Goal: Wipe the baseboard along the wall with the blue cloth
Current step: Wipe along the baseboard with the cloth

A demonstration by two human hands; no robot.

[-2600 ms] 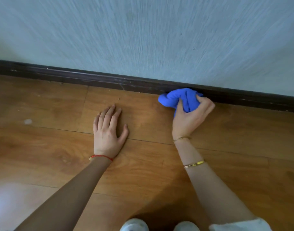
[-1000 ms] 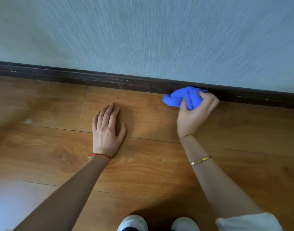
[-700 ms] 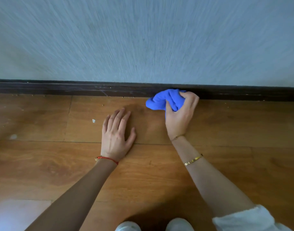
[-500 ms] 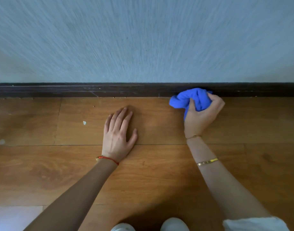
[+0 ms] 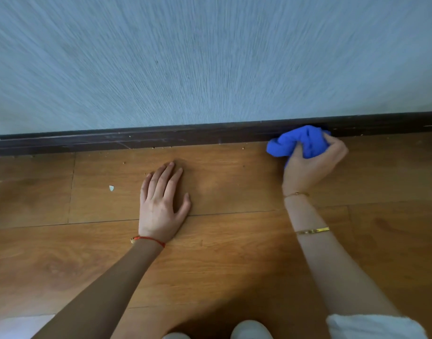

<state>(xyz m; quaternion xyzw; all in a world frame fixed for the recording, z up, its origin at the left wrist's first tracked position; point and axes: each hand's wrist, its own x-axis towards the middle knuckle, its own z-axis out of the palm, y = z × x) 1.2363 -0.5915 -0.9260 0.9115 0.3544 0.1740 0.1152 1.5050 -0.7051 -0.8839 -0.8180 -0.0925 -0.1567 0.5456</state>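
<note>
A: So, starting at the far left, what lies there?

B: A wood floor (image 5: 234, 253) in wide planks, meeting a dark baseboard (image 5: 161, 137) that runs the whole width under a pale, finely streaked wall (image 5: 210, 57). Small crumbs sit along the foot of the baseboard, and one white chip (image 5: 111, 188) lies on a plank left of centre.

A: And next to that chip?

B: The left hand (image 5: 162, 206), to the right of the chip. It lies palm down on the floor, fingers straight and close together, pointing toward the baseboard but stopping short of it, grasping nothing. A red cord (image 5: 148, 239) circles that wrist.

A: Further right?

B: The right hand (image 5: 310, 167), with the fingers curled round the cloth (image 5: 298, 143) and the thumb pressed against its near side. The cloth is blue and bunched, its far edge touching the baseboard and its left end sticking out past the hand, low over the floor.

A: Does it rest on the floor?

B: I cannot tell; it is at the corner where floor and baseboard meet.

A: Anything else on that arm?

B: A thin gold chain (image 5: 296, 194) at the wrist, a gold bangle (image 5: 312, 231) lower on the forearm, and a white sleeve (image 5: 374, 326) at the bottom right. White shoe tips (image 5: 250, 330) show at the bottom edge.
</note>
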